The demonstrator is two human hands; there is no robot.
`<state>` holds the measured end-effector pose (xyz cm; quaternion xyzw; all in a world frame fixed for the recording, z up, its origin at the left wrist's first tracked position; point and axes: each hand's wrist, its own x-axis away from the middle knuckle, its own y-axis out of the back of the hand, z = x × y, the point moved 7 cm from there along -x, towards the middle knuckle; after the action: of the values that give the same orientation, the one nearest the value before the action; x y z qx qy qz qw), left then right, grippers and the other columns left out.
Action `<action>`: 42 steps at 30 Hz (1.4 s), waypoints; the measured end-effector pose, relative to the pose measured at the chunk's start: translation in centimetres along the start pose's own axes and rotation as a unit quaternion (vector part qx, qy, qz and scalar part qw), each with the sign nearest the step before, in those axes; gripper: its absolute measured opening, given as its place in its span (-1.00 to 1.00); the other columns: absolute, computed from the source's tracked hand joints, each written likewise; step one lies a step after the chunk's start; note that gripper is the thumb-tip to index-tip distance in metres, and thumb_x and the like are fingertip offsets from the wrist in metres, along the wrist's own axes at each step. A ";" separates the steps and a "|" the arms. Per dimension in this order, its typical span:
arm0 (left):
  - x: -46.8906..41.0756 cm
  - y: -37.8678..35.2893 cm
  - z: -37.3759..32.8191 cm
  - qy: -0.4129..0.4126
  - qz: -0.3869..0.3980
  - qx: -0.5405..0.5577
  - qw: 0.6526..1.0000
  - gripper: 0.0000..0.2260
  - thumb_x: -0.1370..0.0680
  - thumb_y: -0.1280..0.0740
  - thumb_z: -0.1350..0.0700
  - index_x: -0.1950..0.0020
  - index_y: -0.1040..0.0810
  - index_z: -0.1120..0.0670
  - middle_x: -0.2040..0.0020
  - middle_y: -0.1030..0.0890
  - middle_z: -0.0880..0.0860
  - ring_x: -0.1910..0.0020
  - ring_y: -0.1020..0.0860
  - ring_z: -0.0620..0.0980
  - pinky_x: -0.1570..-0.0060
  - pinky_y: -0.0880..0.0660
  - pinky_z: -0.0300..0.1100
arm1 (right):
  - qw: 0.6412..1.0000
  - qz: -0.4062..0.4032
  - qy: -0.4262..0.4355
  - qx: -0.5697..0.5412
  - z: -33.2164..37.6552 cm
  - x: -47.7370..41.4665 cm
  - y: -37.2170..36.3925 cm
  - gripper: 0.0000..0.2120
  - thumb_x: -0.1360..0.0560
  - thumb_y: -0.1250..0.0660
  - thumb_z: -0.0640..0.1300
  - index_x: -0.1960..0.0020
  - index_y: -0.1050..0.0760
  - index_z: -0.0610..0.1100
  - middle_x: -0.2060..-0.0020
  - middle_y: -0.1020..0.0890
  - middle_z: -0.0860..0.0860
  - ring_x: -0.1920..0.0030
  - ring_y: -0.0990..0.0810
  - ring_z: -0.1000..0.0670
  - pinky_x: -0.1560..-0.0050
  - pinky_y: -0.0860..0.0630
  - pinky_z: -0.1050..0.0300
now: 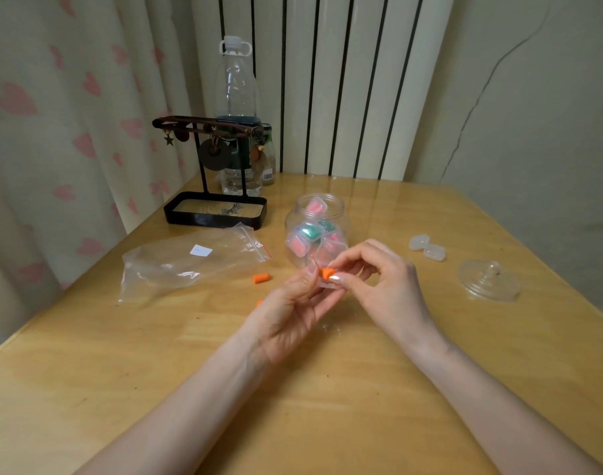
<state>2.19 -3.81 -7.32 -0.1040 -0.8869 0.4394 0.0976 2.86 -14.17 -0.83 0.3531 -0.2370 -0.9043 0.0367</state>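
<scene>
item: small clear plastic case [322, 282], cradled in left hand [294, 315]; right hand [375, 274] pinches orange foam earplug [327, 273] at its opening.

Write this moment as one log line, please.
left hand: holds clear case | right hand: pinches orange earplug at case | jar: open, lid on table

The left forearm [190, 395] enters from the lower left and the right forearm [491, 389] from the lower right, and they converge at centre frame. The left hand [293, 313] lies palm-up, its fingers curled round a small clear case [322, 285]. The right hand [378, 279], knuckles up, pinches an orange earplug [327, 273].
</scene>
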 end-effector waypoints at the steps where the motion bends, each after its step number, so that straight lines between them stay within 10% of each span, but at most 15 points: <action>1: 0.0 0.1 0.0 -0.001 0.000 -0.002 1.000 -0.77 -0.45 -0.28 0.20 0.05 -0.65 0.31 -0.17 -0.57 0.32 -0.18 -0.57 0.15 -0.15 -0.48 -0.04 | 1.000 0.001 0.012 0.005 0.2 0.1 -0.1 -0.87 -0.33 -0.49 -0.33 0.21 -0.62 -0.13 0.25 -0.59 0.03 0.25 -0.53 0.09 0.22 -0.41 0.35; 7: 0.0 0.1 -0.2 -0.010 -0.009 0.004 1.000 -0.76 -0.44 -0.28 0.19 0.08 -0.66 0.31 -0.06 -0.63 0.30 -0.05 -0.64 0.12 -0.12 -0.51 -0.07 | 0.995 -0.018 0.080 0.054 0.9 0.6 -0.2 -0.89 -0.36 -0.47 -0.31 0.23 -0.56 -0.18 0.26 -0.55 0.01 0.24 -0.49 0.17 0.07 -0.36 0.47; 12: 0.1 0.0 -0.2 -0.009 -0.018 0.005 1.000 -0.81 -0.40 -0.29 0.22 0.25 -0.68 0.23 0.15 -0.68 0.21 0.13 -0.68 0.05 0.03 -0.57 -0.13 | 0.985 -0.030 0.125 0.116 1.2 1.0 -0.5 -0.93 -0.42 -0.35 -0.21 0.23 -0.52 -0.18 0.26 -0.51 0.01 0.26 -0.51 0.02 0.16 -0.50 0.11; 17: -0.1 0.4 -0.4 -0.020 -0.033 0.022 0.999 -0.75 -0.39 -0.32 0.19 -0.03 -0.60 0.22 0.06 -0.67 0.23 0.12 -0.68 0.07 0.00 -0.56 -0.08 | 0.988 -0.071 0.113 0.083 1.2 0.9 0.8 -0.97 -0.43 -0.35 -0.24 0.15 -0.57 -0.19 0.21 -0.54 -0.01 0.21 -0.51 0.12 0.15 -0.44 0.29; 25: -0.3 0.8 0.1 0.001 -0.032 -0.003 0.999 -0.63 -0.41 -0.29 0.13 -0.17 -0.52 0.27 -0.06 -0.63 0.26 0.06 -0.66 0.06 -0.06 -0.53 -0.10 | 0.995 0.093 -0.012 -0.034 -1.7 0.2 -0.5 -0.23 -0.28 -0.55 -0.06 -0.39 -0.27 0.13 -0.27 -0.48 0.13 -0.31 -0.40 0.20 -0.26 -0.28 0.41; 31: -0.9 1.6 0.5 0.002 -0.010 -0.010 1.000 -0.30 -0.04 -0.66 0.03 -0.10 -0.58 0.25 -0.01 -0.63 0.22 -0.02 -0.63 0.08 0.00 -0.60 -0.07 | 0.996 0.011 0.087 0.033 -0.6 0.7 -0.8 -0.75 -0.32 -0.46 -0.11 0.02 -0.63 -0.15 0.10 -0.67 0.06 0.00 -0.58 0.04 -0.16 -0.38 0.36; 35: -0.6 1.0 0.2 -0.016 -0.013 -0.125 0.992 -0.61 -0.36 -0.41 -0.09 -0.01 -0.60 0.18 0.09 -0.65 0.10 0.06 -0.64 -0.02 0.01 -0.60 -0.16 | 0.995 -0.029 0.074 0.055 -0.7 0.6 -0.3 -0.77 -0.29 -0.42 0.01 0.11 -0.64 -0.07 0.23 -0.53 0.33 0.09 -0.55 0.13 -0.03 -0.43 0.16; 39: 0.1 1.2 -1.1 -0.113 -0.112 -0.311 0.937 -0.77 -0.59 -0.21 0.01 -0.03 -0.54 0.14 0.11 -0.66 0.09 0.24 -0.61 -0.05 0.28 -0.60 -0.22 | 0.998 -0.058 -0.016 0.005 -2.2 -1.2 0.8 -0.82 -0.31 -0.52 -0.17 0.12 -0.64 0.03 0.25 -0.60 0.13 0.22 -0.52 0.21 0.09 -0.41 0.35; 42: 0.7 1.7 -3.9 -0.228 -0.199 -0.573 0.762 -0.93 -0.56 -0.29 0.08 0.04 -0.50 0.06 0.14 -0.67 0.01 0.25 -0.60 -0.02 0.26 -0.54 -0.14 | 0.987 -0.078 -0.122 -0.069 -4.3 -5.8 1.2 -0.74 -0.38 -0.47 -0.26 0.17 -0.60 0.12 0.27 -0.62 0.17 0.29 -0.51 0.22 0.16 -0.46 0.29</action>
<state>2.68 0.37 -6.25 0.1413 -0.9704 -0.1688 -0.0996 9.96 -15.65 0.59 0.2538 -0.1487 -0.9550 -0.0389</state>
